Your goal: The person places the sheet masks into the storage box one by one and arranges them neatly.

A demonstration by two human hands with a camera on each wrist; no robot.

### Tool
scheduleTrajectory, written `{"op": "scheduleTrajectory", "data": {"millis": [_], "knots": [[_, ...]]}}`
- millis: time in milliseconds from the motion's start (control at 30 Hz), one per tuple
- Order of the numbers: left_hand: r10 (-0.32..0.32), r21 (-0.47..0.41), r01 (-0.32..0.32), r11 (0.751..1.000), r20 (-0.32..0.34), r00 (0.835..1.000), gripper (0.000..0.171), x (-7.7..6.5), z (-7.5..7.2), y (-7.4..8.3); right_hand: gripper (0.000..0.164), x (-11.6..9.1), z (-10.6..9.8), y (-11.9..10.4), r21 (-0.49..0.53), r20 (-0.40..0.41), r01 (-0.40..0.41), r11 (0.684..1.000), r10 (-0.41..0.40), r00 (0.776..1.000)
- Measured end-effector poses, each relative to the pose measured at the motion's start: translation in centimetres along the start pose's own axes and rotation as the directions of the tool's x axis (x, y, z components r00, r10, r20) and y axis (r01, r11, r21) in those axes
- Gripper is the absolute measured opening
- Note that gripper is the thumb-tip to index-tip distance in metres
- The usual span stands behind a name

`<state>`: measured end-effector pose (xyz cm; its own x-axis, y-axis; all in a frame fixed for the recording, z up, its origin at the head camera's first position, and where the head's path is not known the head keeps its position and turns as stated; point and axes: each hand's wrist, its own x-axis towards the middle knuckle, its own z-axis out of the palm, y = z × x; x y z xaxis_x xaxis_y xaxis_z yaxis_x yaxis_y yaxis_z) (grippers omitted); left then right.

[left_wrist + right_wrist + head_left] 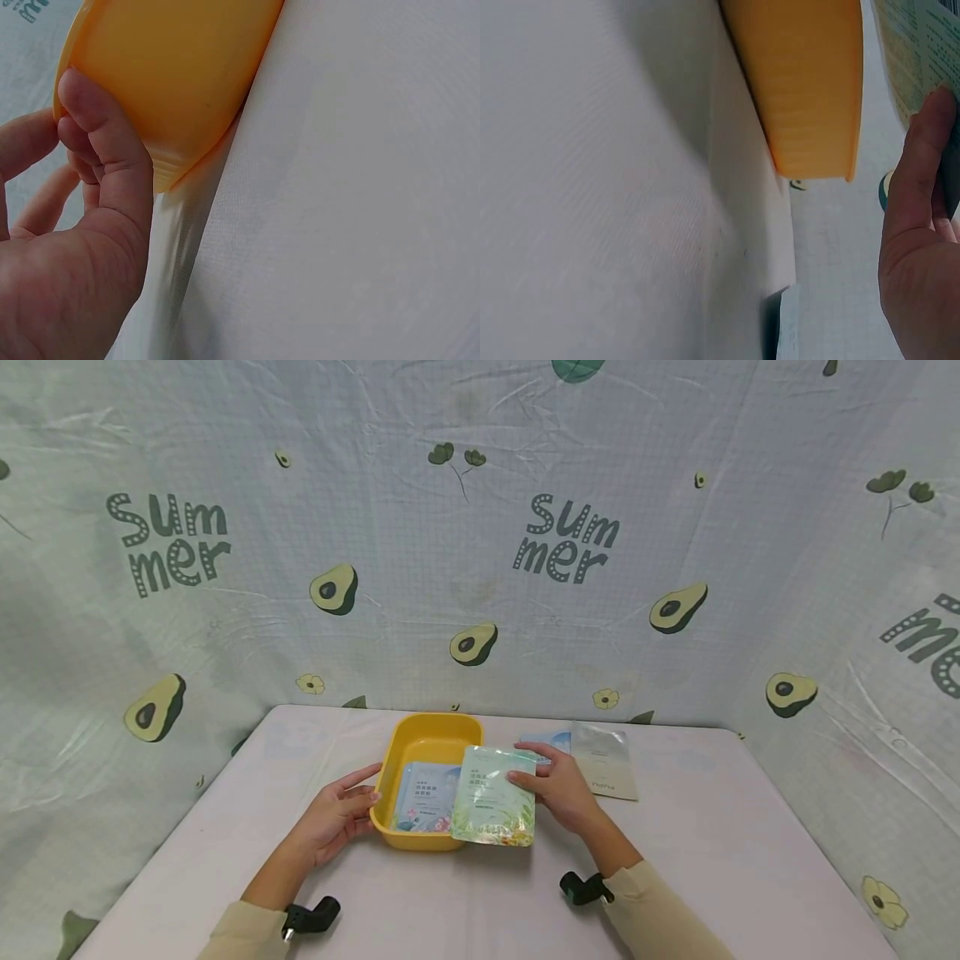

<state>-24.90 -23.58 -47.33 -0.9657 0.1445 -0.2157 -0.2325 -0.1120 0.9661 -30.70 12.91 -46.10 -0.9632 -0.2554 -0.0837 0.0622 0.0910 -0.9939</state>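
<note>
Over the 4 o'clock edge of a yellow tub [411,841], a green packet [491,802], pinched between thumb and fingers of the right hand [558,785], reaching in from 3 o'clock. Partly across the rim, partly hanging outside it; printed back visible in the right wrist view. Inside the tub, toward 6 o'clock: a pale blue packet [431,802], partly hidden by the green one, with what looks like another edge beneath. At 9 o'clock on the rim, thumb and fingers of the left hand [337,818], bent in what seems a light, steadying grip.

Farther out on the white table [480,910], between 2 and 3 o'clock from the tub: a second blue packet [555,741], half masked by the right hand, and just beside it a silver packet [606,764]. Judged from this layout, seemingly partway along: at least one packet in the tub, one in hand at the edge, two outside. Too little shown to tell the green packet's direction, in or out. Beyond, toward 12 o'clock: an avocado-print cloth [405,527].
</note>
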Motion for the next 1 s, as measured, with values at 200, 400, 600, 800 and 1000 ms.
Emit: {"op": "scheduleTrajectory", "data": {"millis": [200, 400, 600, 800, 1000], "knots": [[-0.002, 0.003, 0.002, 1.0, -0.001, 1.0, 0.069, 0.0, 0.1, 0.1, 0.066, 0.4, 0.7, -0.4, 0.0, 0.005, 0.01, 1.0, -0.01, 1.0], [-0.004, 0.006, 0.004, 1.0, -0.008, 1.0, 0.069, 0.0, 0.1, 0.1, 0.064, 1.1, 1.4, -0.5, -0.003, 0.019, 0.026, 1.0, -0.026, 0.999], [-0.005, 0.005, 0.005, 1.0, -0.002, 1.0, 0.069, 0.0, 0.1, 0.2, 0.062, 1.5, 2.1, -1.0, 0.008, 0.023, 0.03, 1.0, -0.031, 0.999], [-0.008, -0.001, 0.008, 1.0, 0.002, 1.0, 0.069, 0.1, 0.0, 0.2, 0.066, 1.9, 2.8, -1.3, -0.009, 0.051, 0.031, 0.999, -0.03, 0.998], [-0.007, -0.008, 0.007, 1.0, 0.001, 1.0, 0.07, 0.0, 0.1, 0.2, 0.068, 2.4, 3.6, -1.5, -0.011, 0.083, 0.013, 1.0, -0.012, 0.996]]}}
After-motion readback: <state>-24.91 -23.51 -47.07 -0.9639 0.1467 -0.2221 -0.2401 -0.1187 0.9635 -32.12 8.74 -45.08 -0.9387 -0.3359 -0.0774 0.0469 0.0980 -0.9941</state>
